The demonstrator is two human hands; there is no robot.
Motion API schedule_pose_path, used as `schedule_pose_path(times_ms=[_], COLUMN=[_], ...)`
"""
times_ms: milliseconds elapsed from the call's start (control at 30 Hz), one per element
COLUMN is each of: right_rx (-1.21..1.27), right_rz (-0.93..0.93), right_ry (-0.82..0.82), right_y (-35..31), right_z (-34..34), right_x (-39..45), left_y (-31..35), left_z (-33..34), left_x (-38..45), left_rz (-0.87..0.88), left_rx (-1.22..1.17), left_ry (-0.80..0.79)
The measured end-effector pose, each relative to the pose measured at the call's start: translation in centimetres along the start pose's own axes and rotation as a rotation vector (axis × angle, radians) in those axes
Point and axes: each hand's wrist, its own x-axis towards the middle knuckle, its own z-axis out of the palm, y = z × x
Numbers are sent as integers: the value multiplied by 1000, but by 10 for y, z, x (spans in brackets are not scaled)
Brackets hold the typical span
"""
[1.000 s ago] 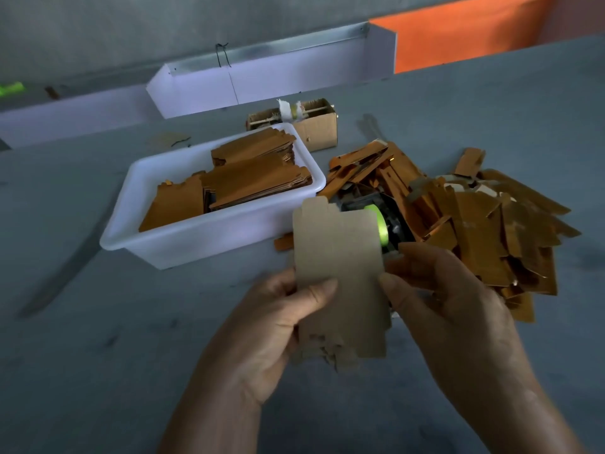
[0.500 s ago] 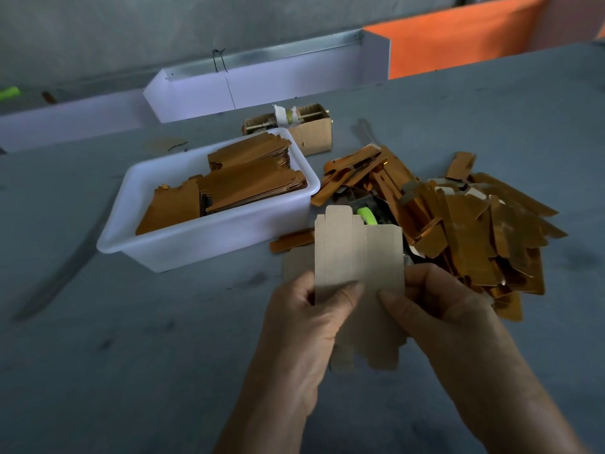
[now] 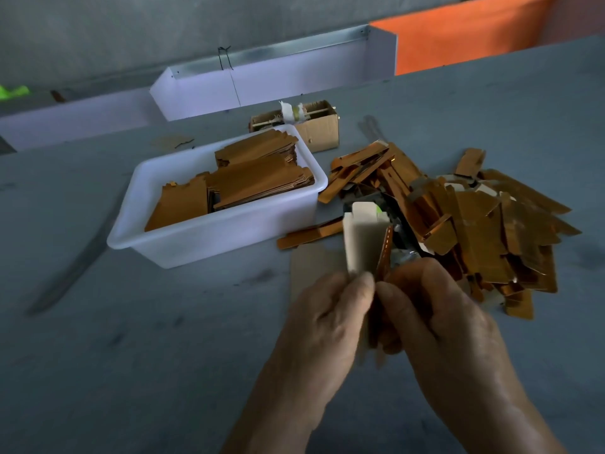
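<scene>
While both hands meet at the lower centre of the frame, they pinch one folded carton blank (image 3: 363,244) between them. It stands upright above the counter (image 3: 131,355), pale side toward the camera, with a coppery edge showing on its right. The left hand (image 3: 327,319) grips its lower part with thumb and curled fingers. The right hand (image 3: 438,322) closes on the same lower part from the other side. The bottom of the blank is hidden behind the thumbs and blurred, so its fold is hard to read.

One white plastic tub (image 3: 209,253) sits at centre left and holds three groups of coppery blanks; the sheets in each stack are too tightly packed to count. One loose pile (image 3: 491,231) of the same blanks spreads across the right of the frame, overlapping too much for a count. Partly buried at its left edge is one dark object with a green spot (image 3: 379,209), which cannot be identified. One pale flat blank (image 3: 311,267) lies on the counter just beyond the left hand, partly covered by it. One small cardboard box (image 3: 322,134) stands behind the tub, its contents unclear. Along the top run one white trough (image 3: 278,83) and one orange panel (image 3: 458,37), the latter cut off by the frame edge.
</scene>
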Motion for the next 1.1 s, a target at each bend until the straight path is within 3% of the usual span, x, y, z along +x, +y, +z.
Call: schedule_pose_path(times_ms=[100, 233, 367, 467, 700, 767, 867, 933, 1100], right_rx=[-38, -18, 364, 447, 475, 502, 540, 547, 398], right_rz=[11, 104, 283, 317, 338, 357, 376, 385, 384], right_ry=[-51, 20, -172, -132, -29, -27, -11, 1, -12], right_y=[3, 5, 4, 9, 15, 15, 11, 11, 11], right_z=[-3, -11, -15, -12, -4, -2, 0, 2, 8], right_x=[3, 6, 8, 8, 7, 6, 4, 1, -6], left_y=[0, -2, -1, -2, -12, -14, -13, -15, -20], left_z=[-3, -14, -18, -13, 6, 11, 20, 31, 37], left_x=[-2, -2, -5, -4, -11, -14, -18, -23, -31], left_rz=[48, -87, -198, -218, -26, 90, 364, 442, 340], left_rx=[95, -15, -143, -99, -9, 147, 762, 1067, 1166], left_ry=[-43, -119, -281, -114, 315, 378, 391, 392, 330])
